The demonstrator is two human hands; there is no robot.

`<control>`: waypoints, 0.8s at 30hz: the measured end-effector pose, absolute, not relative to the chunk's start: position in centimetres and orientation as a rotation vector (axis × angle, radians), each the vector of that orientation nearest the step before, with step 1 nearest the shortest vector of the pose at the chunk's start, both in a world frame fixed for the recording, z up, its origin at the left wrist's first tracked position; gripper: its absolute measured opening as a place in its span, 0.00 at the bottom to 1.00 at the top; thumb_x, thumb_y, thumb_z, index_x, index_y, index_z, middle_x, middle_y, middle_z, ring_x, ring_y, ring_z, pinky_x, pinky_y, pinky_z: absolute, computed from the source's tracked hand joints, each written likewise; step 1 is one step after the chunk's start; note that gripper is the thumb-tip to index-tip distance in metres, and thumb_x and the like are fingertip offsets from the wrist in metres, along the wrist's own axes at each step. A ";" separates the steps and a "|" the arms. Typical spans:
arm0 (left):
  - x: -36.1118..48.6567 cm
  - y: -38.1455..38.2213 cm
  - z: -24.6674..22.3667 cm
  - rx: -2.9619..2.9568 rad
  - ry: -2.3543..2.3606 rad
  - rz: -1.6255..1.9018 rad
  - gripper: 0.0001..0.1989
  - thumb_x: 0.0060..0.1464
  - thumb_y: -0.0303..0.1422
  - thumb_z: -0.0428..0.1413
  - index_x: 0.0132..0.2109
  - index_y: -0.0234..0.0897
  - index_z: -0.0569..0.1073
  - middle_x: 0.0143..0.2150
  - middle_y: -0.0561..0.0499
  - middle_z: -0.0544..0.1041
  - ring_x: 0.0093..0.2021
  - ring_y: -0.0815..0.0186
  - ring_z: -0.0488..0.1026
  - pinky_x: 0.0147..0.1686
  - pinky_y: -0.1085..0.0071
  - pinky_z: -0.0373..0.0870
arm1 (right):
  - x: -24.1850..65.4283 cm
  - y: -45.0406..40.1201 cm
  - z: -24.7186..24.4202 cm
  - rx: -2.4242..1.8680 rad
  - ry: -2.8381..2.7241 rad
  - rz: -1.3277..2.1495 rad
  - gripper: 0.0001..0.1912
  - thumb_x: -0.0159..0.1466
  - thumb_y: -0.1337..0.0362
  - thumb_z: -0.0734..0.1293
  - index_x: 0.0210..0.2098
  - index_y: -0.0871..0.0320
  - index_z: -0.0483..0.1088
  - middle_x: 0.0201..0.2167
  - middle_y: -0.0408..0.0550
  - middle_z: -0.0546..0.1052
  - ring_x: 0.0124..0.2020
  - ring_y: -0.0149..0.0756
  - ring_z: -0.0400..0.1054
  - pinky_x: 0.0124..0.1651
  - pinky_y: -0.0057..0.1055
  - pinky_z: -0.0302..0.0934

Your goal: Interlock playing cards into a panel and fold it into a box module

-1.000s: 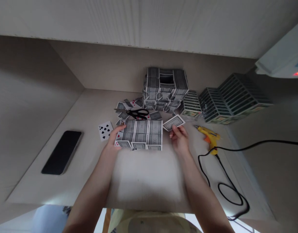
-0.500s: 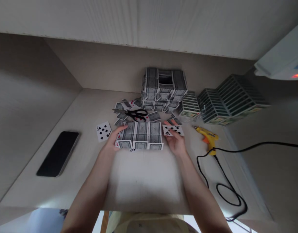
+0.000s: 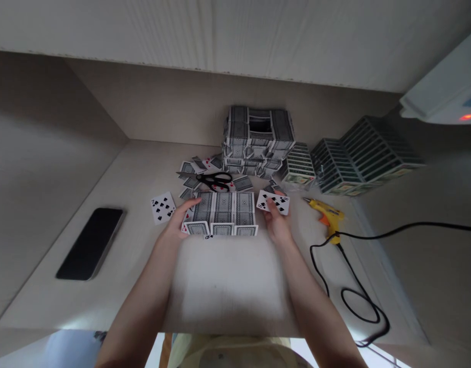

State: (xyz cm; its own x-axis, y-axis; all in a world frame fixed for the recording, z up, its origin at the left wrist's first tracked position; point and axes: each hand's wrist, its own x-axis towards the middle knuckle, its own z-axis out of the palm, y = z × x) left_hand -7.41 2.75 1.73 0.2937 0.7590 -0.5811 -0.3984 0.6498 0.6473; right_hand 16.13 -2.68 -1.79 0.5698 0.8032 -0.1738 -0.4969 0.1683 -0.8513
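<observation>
In front of me sits a box-like structure of playing cards, patterned backs outward, with flaps folded out along its near edge. My left hand grips its left end, thumb on top; the fingers behind are partly hidden. A single playing card, an eight of spades face up, is pinched in my right hand, just right of the structure and apart from it. The seven of spades lies face up to the left. Behind the structure, black-handled scissors rest on scattered cards.
A taller card structure stands against the back wall. To its right are striped stacks. A yellow glue gun with a looping black cord lies at right, a phone at left. A shelf overhangs the desk.
My right hand has tilted the eight of spades and its fingers have closed in behind the card. The left hand and the card structure stay in place.
</observation>
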 end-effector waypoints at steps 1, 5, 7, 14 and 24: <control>-7.4 2.8 1.7 0.422 1.005 0.808 0.12 0.40 0.31 0.59 0.36 0.35 0.74 0.33 0.48 0.79 0.37 0.56 0.77 0.35 0.62 0.75 | 16.1 -2.7 -1.9 -1.047 -0.355 0.952 0.25 0.47 0.61 0.74 0.43 0.52 0.65 0.39 0.43 0.75 0.41 0.35 0.71 0.43 0.36 0.68; -7.2 2.7 1.9 0.393 1.034 0.828 0.13 0.40 0.30 0.59 0.37 0.34 0.75 0.32 0.49 0.79 0.35 0.57 0.77 0.34 0.63 0.75 | 15.9 -2.7 -2.0 -1.065 -0.369 0.965 0.25 0.47 0.61 0.74 0.43 0.52 0.64 0.39 0.43 0.75 0.41 0.35 0.71 0.42 0.35 0.68; -7.1 2.6 2.1 0.395 1.033 0.838 0.14 0.40 0.29 0.59 0.39 0.35 0.75 0.32 0.50 0.80 0.34 0.58 0.77 0.34 0.64 0.75 | 15.8 -2.8 -2.1 -1.074 -0.370 0.955 0.27 0.46 0.61 0.74 0.44 0.52 0.64 0.39 0.43 0.75 0.40 0.34 0.71 0.40 0.34 0.68; -7.0 2.4 2.4 0.453 1.018 0.827 0.15 0.41 0.29 0.59 0.40 0.34 0.75 0.30 0.49 0.79 0.34 0.57 0.78 0.34 0.65 0.75 | 15.9 -2.7 -2.2 -1.114 -0.366 0.916 0.29 0.46 0.60 0.74 0.46 0.53 0.64 0.39 0.45 0.76 0.39 0.35 0.72 0.39 0.34 0.68; -7.0 2.3 2.1 0.509 1.015 0.823 0.20 0.38 0.29 0.59 0.44 0.35 0.74 0.31 0.49 0.79 0.34 0.57 0.77 0.33 0.65 0.75 | 15.6 -2.8 -2.2 -1.148 -0.433 0.995 0.21 0.47 0.58 0.74 0.39 0.56 0.68 0.32 0.45 0.77 0.27 0.33 0.71 0.26 0.30 0.66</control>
State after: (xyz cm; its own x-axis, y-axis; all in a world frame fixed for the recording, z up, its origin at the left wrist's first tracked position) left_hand -7.01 2.32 2.09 0.2768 0.7973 -0.5364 -0.3600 0.6036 0.7114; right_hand 15.61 -2.82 -2.19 0.5239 0.8309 -0.1876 -0.4285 0.0667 -0.9011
